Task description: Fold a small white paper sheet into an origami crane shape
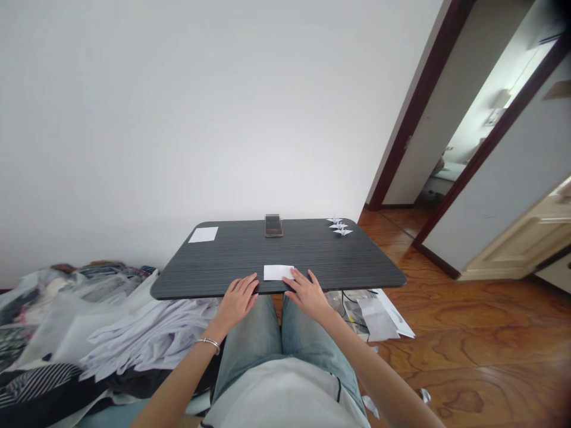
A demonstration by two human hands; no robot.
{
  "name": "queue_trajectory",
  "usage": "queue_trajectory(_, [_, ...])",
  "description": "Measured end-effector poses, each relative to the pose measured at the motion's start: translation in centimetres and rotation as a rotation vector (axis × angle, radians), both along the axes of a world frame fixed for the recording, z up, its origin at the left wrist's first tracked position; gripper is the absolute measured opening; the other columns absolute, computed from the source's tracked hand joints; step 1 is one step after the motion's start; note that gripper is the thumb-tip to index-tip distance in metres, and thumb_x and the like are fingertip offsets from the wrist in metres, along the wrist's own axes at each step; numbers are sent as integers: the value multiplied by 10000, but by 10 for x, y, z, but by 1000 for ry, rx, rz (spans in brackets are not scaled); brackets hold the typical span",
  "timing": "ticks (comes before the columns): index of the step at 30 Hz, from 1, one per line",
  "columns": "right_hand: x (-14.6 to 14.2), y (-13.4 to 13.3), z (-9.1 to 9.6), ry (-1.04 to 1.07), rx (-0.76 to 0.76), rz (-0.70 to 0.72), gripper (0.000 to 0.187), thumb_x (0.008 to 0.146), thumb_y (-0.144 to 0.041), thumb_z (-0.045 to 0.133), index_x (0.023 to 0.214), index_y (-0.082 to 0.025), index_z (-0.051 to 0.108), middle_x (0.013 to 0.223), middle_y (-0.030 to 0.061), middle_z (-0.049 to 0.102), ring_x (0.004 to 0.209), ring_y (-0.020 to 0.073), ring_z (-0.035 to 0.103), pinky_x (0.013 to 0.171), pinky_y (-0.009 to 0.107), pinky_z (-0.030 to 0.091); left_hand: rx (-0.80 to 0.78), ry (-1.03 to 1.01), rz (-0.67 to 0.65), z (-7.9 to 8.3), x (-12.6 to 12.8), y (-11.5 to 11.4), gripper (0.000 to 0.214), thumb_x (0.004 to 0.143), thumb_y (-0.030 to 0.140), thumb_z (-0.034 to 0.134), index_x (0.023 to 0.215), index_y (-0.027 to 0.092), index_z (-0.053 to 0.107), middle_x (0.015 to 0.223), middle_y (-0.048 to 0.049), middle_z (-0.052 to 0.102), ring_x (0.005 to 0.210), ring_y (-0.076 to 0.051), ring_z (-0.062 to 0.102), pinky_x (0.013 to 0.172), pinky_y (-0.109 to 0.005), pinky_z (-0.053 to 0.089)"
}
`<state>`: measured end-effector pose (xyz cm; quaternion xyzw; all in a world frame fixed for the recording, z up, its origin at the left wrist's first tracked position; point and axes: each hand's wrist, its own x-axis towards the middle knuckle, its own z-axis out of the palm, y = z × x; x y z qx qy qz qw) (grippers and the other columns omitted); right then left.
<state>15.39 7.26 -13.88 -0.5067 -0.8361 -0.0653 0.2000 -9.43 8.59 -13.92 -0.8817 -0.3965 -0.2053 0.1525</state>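
We see the white paper strip [273, 273] at lower centre of frame, long axis left-right | our right hand [307, 293] nearer, fingers extended, touching its right end | our left hand [242, 293] apart, frame-left, fingers loosely extended, paper-free

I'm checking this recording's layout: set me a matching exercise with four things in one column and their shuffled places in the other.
Things
1. Small white paper rectangle
2. White folded-paper figures
3. Dark rectangular phone-like device
4. Shiny silver-coloured bracelet

Places
A. Around the left wrist
B. By the far right corner of the dark streaked tabletop
C. Touched by the right hand
D. Near the middle of the tabletop's far edge

Pairs: 1-C, 2-B, 3-D, 4-A
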Motion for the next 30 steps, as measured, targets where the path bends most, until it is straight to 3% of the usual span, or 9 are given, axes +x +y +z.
queue_trajectory(6, [1, 1, -1, 0, 11, 1, 377, 884, -369, 455, 1241, -251, 478, 1355, 120, 438, 1264, 237, 367, 1025, 492, 217, -10, 81, -164, 12, 33, 0, 382, 888, 194, 353, 1262, 174, 430, 1312, -82, 479, 1203, -207, 408, 1008, -381, 285])
queue_trajectory(12, [1, 0, 0, -9, 18, 3, 382, 880, -371, 461, 1241, -247, 476, 1355, 125, 437, 1267, 235, 361, 1024, 491, 222, -54, 117, -194, 18, 54, 12, 321, 893, 210, 363, 1184, 152, 485, 1137, -96, 586, 1075, -208, 495, 909, -364, 354])
queue_trajectory(30, [0, 1, -1, 11, 19, -4, 376, 870, -370, 477, 1227, -250, 491, 1356, 114, 439, 1266, 234, 364, 1027, 478, 221, -56, 26, -181, 14, 31, 12, 326, 910, 218, 304, 1135, 158, 531, 1060, -98, 616, 965, -201, 539, 851, -367, 401])
